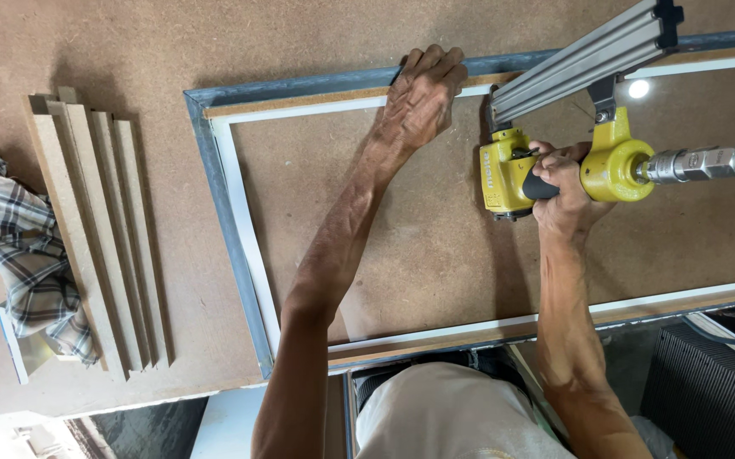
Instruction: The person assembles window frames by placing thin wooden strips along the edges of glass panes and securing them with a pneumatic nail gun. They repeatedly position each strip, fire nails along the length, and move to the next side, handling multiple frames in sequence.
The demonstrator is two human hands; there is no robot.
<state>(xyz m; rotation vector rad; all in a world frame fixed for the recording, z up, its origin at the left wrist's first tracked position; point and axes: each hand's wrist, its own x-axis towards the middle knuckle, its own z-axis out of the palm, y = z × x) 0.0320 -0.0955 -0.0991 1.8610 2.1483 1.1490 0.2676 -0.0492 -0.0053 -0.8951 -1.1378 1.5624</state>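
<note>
No packages, signs or screens are in view

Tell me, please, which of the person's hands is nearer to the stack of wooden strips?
Left. The left hand presses on the frame's far rail, right of the wooden strips; the right hand grips the yellow nail gun farther right.

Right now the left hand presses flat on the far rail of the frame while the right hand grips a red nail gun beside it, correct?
Not quite: the nail gun is yellow, not red, as the head view shows. The left hand does press flat on the frame's far rail, and the right hand grips the gun beside it.
</note>
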